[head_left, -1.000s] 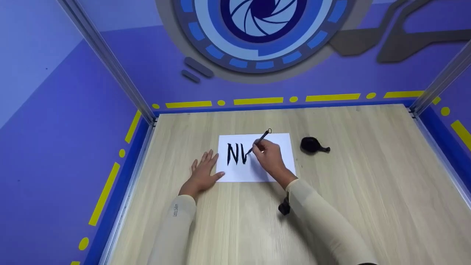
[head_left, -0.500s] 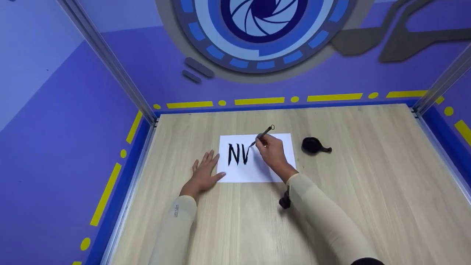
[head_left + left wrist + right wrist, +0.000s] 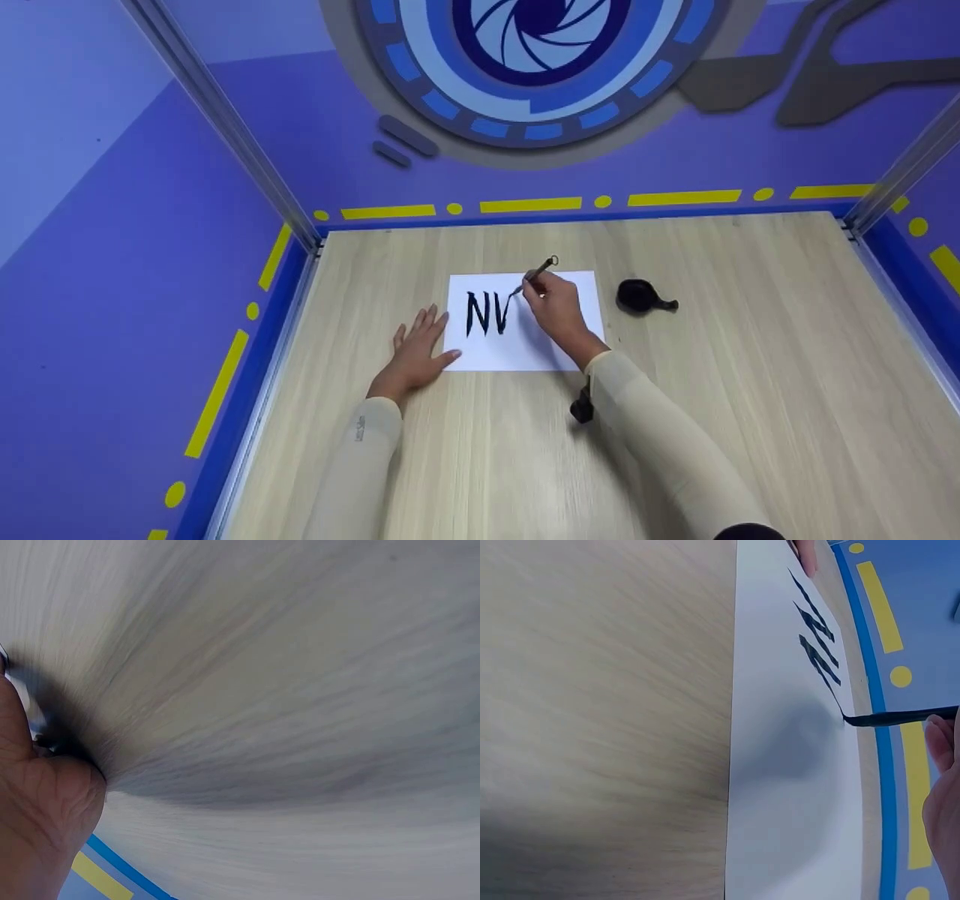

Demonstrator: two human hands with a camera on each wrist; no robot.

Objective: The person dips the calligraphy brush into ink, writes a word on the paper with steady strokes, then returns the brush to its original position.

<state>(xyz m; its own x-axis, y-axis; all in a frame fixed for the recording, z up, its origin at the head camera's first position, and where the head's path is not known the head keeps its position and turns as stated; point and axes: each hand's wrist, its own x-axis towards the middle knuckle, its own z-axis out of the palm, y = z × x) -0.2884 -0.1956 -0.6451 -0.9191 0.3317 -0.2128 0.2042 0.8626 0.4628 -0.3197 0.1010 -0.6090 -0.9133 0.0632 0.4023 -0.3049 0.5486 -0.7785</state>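
Observation:
A white sheet of paper [image 3: 480,356] lies on the wooden table, bearing black brush strokes [image 3: 472,315] that read like "NV". My right hand [image 3: 556,309] pinches a dark writing brush [image 3: 541,268] with a small loop at its top end. In the right wrist view the brush [image 3: 900,718] touches the paper [image 3: 780,825] with its tip, at the end of a thin stroke. My left hand [image 3: 417,355] rests with spread fingers at the paper's left edge, thumb on its lower left corner. Only part of the left hand [image 3: 45,817] shows in the left wrist view.
A small black dish with a short handle [image 3: 637,297] stands on the table [image 3: 750,337] to the right of the paper. Purple-blue panels with yellow marks [image 3: 530,204] border the table at the back and both sides.
The brush in my right hand has moved up and slightly right, drawing the rising right stroke of the second letter. My left hand has stayed in place.

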